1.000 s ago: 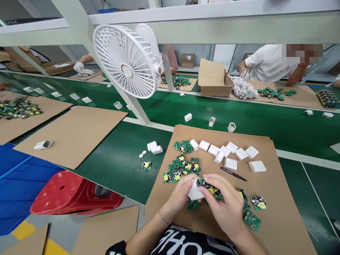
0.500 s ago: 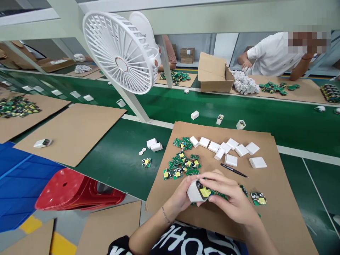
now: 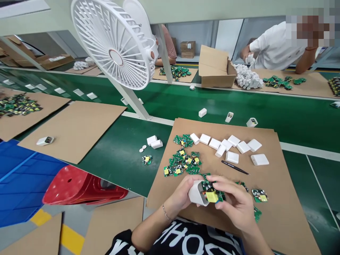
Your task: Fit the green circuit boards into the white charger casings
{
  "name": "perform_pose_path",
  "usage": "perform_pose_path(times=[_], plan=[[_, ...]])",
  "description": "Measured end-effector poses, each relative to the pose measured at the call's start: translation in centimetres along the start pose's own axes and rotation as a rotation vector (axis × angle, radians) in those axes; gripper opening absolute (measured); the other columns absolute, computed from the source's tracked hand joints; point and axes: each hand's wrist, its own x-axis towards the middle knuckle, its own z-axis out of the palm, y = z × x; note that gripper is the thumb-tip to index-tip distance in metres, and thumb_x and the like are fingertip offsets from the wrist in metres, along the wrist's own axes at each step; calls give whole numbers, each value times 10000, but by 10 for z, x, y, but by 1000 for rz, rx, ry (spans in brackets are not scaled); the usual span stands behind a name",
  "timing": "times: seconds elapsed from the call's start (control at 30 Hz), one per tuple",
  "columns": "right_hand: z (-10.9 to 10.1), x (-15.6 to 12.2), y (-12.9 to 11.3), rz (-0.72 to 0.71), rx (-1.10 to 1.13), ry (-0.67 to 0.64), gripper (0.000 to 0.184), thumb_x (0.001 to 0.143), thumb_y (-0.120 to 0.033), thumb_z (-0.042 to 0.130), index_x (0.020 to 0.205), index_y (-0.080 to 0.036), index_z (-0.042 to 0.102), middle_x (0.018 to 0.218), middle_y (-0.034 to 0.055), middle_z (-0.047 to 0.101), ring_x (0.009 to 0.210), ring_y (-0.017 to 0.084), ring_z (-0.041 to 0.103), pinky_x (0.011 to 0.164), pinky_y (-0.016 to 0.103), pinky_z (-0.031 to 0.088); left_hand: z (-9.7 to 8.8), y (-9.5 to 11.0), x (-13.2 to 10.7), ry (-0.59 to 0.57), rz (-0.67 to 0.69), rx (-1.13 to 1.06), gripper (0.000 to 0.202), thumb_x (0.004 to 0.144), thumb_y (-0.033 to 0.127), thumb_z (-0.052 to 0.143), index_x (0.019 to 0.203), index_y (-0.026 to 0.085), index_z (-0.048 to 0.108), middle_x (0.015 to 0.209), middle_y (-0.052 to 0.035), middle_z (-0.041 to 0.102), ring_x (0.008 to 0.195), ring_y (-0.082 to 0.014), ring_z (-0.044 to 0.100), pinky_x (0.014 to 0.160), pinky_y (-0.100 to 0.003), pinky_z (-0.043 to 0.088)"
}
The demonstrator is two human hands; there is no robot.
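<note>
My left hand (image 3: 183, 194) is closed round a white plastic charger housing (image 3: 197, 193), its open end turned to the right. In the fingers of my right hand (image 3: 237, 203) is a green circuit board (image 3: 211, 196) with a yellow transformer, which sits at the mouth of the housing and sticks partly out of it. Loose circuit boards (image 3: 183, 161) lie in a heap to the left on the brown cardboard sheet (image 3: 281, 212), and a few more are near my right hand. Beyond my hands lie several white housings (image 3: 232, 157) and black tweezers (image 3: 235, 167).
A white fan (image 3: 114, 46) hangs at the upper left. A green conveyor (image 3: 170, 102) carrying white housings runs across behind the cardboard. Across it stand an open carton (image 3: 216, 76) and a person in a white shirt (image 3: 273, 46). Red stools (image 3: 79, 186) are at lower left.
The circuit board now shows more outside the housing's mouth, and my right fingers have shifted their hold on it. Housings on the conveyor have moved right. The view has shifted slightly.
</note>
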Motion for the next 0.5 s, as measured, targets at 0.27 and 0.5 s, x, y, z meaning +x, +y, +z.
perform_pose_path(times=[0.27, 0.5], plan=[[-8, 4, 1, -102, -136, -103, 284, 910, -259, 616, 1192, -278, 642, 1135, 79, 723, 1030, 217, 698, 859, 383, 594, -1, 0, 0, 76, -34, 80, 568, 653, 714, 659, 688, 147, 674, 525, 3, 534, 367, -74, 415, 314, -188, 287], [-5, 0, 6, -50, -138, -65, 303, 900, -227, 626, 1199, -278, 631, 1166, 82, 709, 1078, 218, 678, 876, 380, 590, -1, -9, 3, 117, -92, -89, 531, 720, 635, 674, 837, 118, 690, 522, 17, 563, 346, -61, 405, 318, -177, 265]])
